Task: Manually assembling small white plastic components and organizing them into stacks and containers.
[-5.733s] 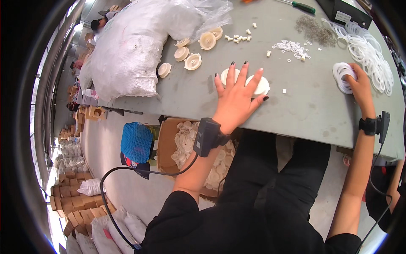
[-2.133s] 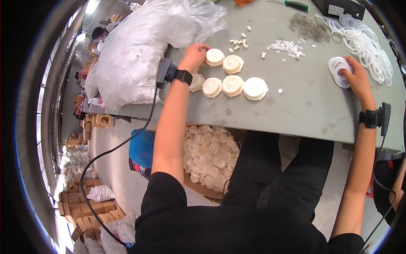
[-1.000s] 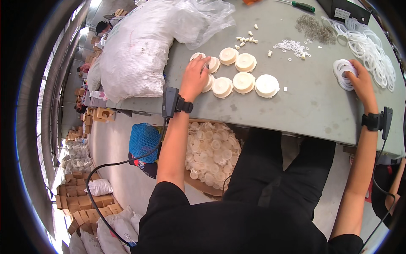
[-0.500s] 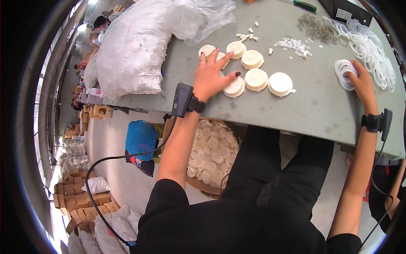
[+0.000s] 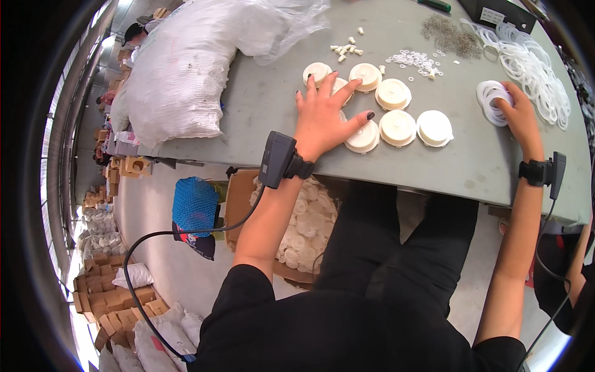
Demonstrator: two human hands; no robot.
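Note:
My left hand lies with fingers spread over a cluster of round cream-white plastic caps. Its fingertips touch or rest close against several of them, and the palm and fingers partly hide some. The rightmost cap looks whiter than the others. At the right of the table, my right hand is closed on a small bunch of translucent white rings, with thumb and fingers at their right side. The rings lie on or just over the tabletop; I cannot tell which.
Beyond the caps lie small cream plugs, tiny white washers and a pile of small metal springs. A heap of white rings lies far right, near a black box. A bulging white sack fills the table's left.
My left hand and the cluster of caps have slid to the right along the table, away from the sack. My right hand keeps its grip on the rings, nearly unmoved. The view has shifted slightly.

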